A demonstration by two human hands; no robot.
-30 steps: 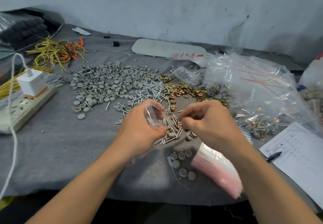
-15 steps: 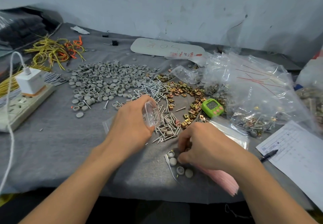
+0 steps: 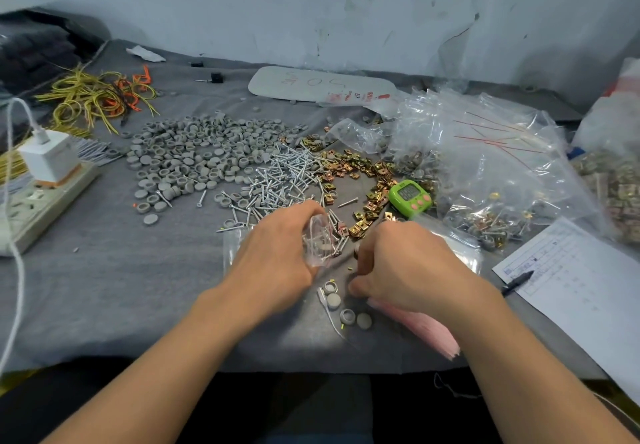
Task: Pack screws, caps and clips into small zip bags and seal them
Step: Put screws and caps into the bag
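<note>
My left hand grips a small clear zip bag with screws and a grey cap inside. Just right of it, my right hand is curled, its fingertips at the bag's side pinching a grey cap. A few loose grey caps lie on the grey cloth below both hands. Beyond the hands lie a big heap of grey caps, a pile of silver screws and brass-coloured clips. A stack of empty pink-striped zip bags sits partly hidden under my right wrist.
A green timer stands right of the clips. Large clear bags of packed parts fill the right side. A paper sheet with a pen lies far right. A power strip with a charger sits at left, yellow wires behind.
My right hand dropped from the bag to the loose caps near the front edge, then rose back beside the bag. Fewer caps lie there now. My left hand kept holding the bag.
</note>
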